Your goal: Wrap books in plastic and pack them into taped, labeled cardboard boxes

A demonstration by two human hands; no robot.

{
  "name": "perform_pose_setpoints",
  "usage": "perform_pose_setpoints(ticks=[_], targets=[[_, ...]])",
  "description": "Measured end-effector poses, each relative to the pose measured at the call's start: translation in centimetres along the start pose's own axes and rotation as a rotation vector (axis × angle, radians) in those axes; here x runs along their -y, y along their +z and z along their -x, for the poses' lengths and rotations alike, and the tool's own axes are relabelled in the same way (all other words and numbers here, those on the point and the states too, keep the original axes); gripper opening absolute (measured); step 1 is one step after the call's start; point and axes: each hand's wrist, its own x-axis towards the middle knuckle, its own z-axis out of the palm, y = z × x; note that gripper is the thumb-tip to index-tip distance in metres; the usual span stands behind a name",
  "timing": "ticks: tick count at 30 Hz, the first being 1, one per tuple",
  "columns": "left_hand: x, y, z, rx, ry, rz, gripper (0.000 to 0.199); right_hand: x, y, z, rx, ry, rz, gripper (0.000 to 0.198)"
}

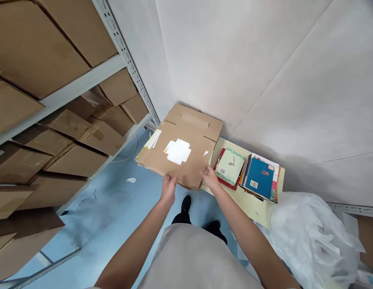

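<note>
A stack of flattened cardboard boxes (186, 130) lies in front of me, its near edge toward my body. White label stickers (178, 151) are stuck on the top sheet, and its left corner has more paper labels (153, 138). My left hand (169, 188) is closed on the near edge, thumb on top and fingers hidden beneath. At the right edge, by the near corner, my right hand (209, 178) grips the cardboard too. Just right of that hand lies a pale green book (231, 165) on a red one, on a pale yellow tabletop (252, 210).
A blue book (259, 176) tops another pile of books. Clear plastic bags (313, 237) bulge at the lower right. Metal shelving (84, 82) with cardboard boxes (78, 164) stands left. A white wall (234, 60) rises behind, and paper scraps (131, 180) lie on the blue floor (114, 212).
</note>
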Motion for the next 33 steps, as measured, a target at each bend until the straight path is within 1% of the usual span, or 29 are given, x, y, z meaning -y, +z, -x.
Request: perform_pose_setpoints(ticks=[4, 7, 9, 11, 12, 14, 16, 18, 20, 23, 26, 27, 29, 31, 33], targets=[[0.0, -0.6, 0.2, 0.079, 0.055, -0.058, 0.019, 0.2, 1.1, 0.7, -0.133, 0.049, -0.016, 0.06], [-0.1, -1.1, 0.0, 0.083, 0.098, -0.111, 0.018, 0.8, 1.3, 0.9, -0.234, 0.08, -0.107, 0.066], [-0.5, -1.4, -0.2, 0.052, 0.081, -0.048, 0.021, 1.5, 1.3, 0.7, -0.319, 0.13, -0.178, 0.069], [-1.5, -1.8, -0.6, 0.018, 0.03, 0.111, 0.025, 2.6, 1.3, 0.5, -0.369, 0.178, -0.246, 0.068], [-2.2, -2.0, -0.7, 0.013, 0.004, 0.201, 0.026, 3.1, 1.4, 0.4, -0.355, 0.19, -0.28, 0.064], [-3.9, -2.5, -1.0, 0.026, -0.027, 0.328, 0.026, 4.4, 1.6, 0.3, -0.255, 0.193, -0.353, 0.049], [-5.8, -3.2, -1.4, 0.05, -0.019, 0.364, 0.024, 5.8, 1.9, 0.5, -0.133, 0.171, -0.417, 0.036], [-7.8, -4.0, -2.1, 0.05, 0.032, 0.369, 0.021, 6.9, 2.3, 1.0, -0.072, 0.12, -0.456, 0.032], [-9.5, -5.0, -2.9, -0.006, 0.086, 0.401, 0.016, 7.6, 2.8, 2.0, -0.055, 0.051, -0.466, 0.034], [-11.1, -6.6, -4.4, -0.172, 0.145, 0.424, 0.015, 7.2, 3.8, 3.9, -0.052, -0.018, -0.442, 0.038], [-11.4, -8.0, -6.1, -0.293, 0.173, 0.38, 0.014, 5.2, 4.9, 5.8, -0.064, -0.02, -0.329, 0.04], [-11.2, -8.4, -6.6, -0.311, 0.18, 0.367, 0.013, 4.3, 5.1, 6.3, -0.065, -0.007, -0.244, 0.038], [-11.0, -8.8, -7.4, -0.337, 0.207, 0.351, 0.014, 2.6, 5.1, 6.9, -0.05, 0.009, 0.026, 0.03], [-11.0, -9.0, -8.1, -0.361, 0.263, 0.333, 0.014, 1.5, 4.4, 7.1, -0.044, 0.012, 0.294, 0.023], [-11.3, -9.2, -8.6, -0.367, 0.319, 0.322, 0.012, 1.2, 2.7, 6.9, -0.069, 0.014, 0.434, 0.022]])
